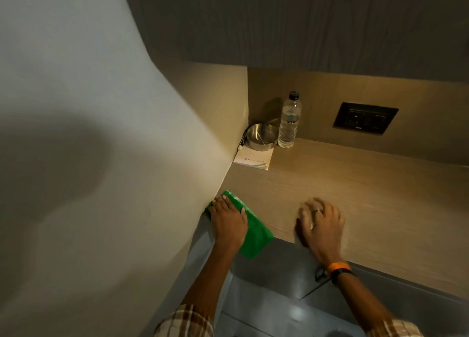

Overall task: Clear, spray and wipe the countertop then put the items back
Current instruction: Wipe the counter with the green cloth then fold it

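Observation:
A green cloth (255,232) lies at the front left corner of the wooden countertop (355,192), hanging partly over the edge. My left hand (228,222) presses flat on it beside the wall. My right hand (321,226) hovers blurred over the counter's front edge, fingers spread, holding nothing. In the back left corner stand a clear water bottle (289,121), a steel ashtray (261,136) on a white notepad (253,160), and a pen (242,141) leaning at the wall.
A white wall (114,133) bounds the counter on the left. A dark socket plate (365,118) sits in the wooden back panel. A dark overhead cabinet (304,19) hangs above. Grey floor tiles (266,298) lie below the counter edge.

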